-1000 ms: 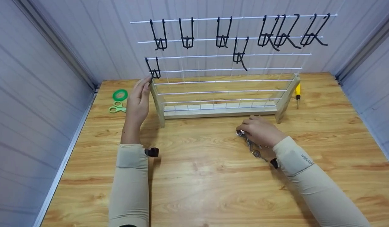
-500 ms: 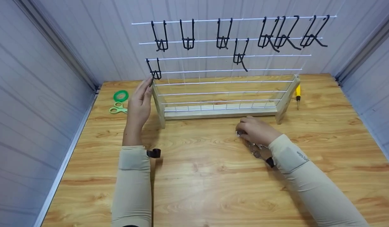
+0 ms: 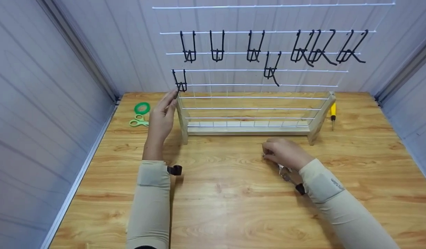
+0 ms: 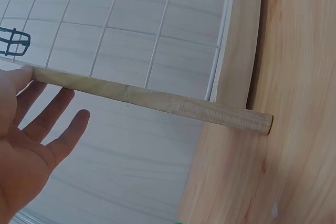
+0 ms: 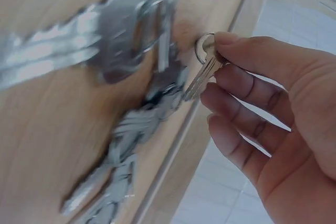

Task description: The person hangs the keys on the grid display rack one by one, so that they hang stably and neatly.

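My right hand (image 3: 285, 152) is low over the table, in front of the rack's right half. In the right wrist view its thumb and index finger pinch a small key (image 5: 199, 80) by the ring. The rest of the bunch of keys (image 5: 126, 135) dangles in a blurred chain, with one large key (image 5: 118, 40) close to the camera. On the left, my left hand (image 3: 161, 119) holds the wooden side post (image 4: 126, 93) of a white wire grid rack (image 3: 249, 131). Its thumb lies at the post's front, the other fingers spread behind and beside it.
Several black wire hooks (image 3: 217, 52) hang on the grid, mostly along one upper row. Green tape (image 3: 142, 108) and green-handled scissors (image 3: 138, 120) lie left of the rack. A yellow screwdriver (image 3: 333, 114) lies at its right. Panel walls enclose the table (image 3: 216, 207).
The head view has tilted up, so the scene sits lower and farther right. My right hand keeps the keys, which now show less beneath it. The left hand stays at the post.
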{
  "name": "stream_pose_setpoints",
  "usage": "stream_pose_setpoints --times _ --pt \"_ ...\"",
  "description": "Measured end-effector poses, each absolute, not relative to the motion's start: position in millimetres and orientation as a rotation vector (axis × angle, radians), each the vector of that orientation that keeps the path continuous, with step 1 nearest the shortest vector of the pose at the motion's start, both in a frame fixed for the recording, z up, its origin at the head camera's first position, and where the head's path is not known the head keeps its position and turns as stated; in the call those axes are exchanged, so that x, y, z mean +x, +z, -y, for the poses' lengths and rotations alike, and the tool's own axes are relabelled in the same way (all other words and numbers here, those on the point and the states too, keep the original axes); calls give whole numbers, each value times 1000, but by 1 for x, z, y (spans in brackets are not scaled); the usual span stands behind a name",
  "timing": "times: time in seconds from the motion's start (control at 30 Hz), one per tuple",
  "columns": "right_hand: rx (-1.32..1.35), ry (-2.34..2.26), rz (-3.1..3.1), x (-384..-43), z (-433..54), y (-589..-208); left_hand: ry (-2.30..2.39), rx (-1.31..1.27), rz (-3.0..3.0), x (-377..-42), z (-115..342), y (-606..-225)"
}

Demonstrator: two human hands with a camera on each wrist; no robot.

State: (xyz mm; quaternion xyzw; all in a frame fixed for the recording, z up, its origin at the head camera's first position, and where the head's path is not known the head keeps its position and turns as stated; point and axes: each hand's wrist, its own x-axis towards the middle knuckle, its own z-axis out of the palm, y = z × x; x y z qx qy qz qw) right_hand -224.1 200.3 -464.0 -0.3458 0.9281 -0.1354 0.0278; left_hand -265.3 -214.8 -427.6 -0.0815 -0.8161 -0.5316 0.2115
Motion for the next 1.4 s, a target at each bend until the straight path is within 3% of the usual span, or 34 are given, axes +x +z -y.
stream_pose_setpoints --times 0.63,0.97,1.4 --pt "-928 -1417 -2379 -190 -91 -394 -1505 -221 2259 -266 215 -431" --pt "-931 -1783 -2175 -202 -35 -349 -1475 -201 2280 -266 215 -428" --pt "-767 -2180 -2071 -223 12 -334 -1451 -161 2334 -264 214 -425"
